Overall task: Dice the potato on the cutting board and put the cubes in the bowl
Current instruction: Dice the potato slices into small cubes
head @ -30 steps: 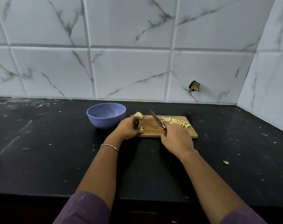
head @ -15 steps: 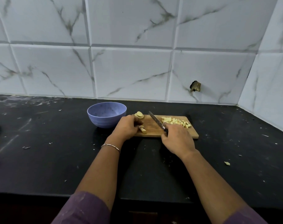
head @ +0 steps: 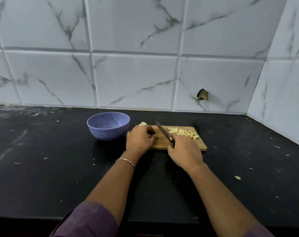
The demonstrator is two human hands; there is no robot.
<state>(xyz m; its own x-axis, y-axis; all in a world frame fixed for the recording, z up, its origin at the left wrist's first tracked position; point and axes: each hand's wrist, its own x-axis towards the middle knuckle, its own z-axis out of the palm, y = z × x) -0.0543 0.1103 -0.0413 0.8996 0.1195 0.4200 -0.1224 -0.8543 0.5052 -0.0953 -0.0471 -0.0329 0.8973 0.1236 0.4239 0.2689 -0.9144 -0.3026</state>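
Pale potato chunk (head: 142, 124) sits beyond left hand (head: 140, 140), grip unclear; right hand (head: 185, 150) grips knife (head: 163, 132).

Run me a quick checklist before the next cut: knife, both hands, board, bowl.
1. Right hand has a firm grip on the knife: ok.
2. Blade apart from the left hand: ok.
3. Potato piece steadied under the left hand's curled fingers: cannot tell, hidden.
4. Diced cubes on the cutting board, right of the blade: ok.
5. Bowl beside the board's left end, upright, no cubes seen inside: ok.
6. All potato on the board: not ok, a stray bit lies on the counter.
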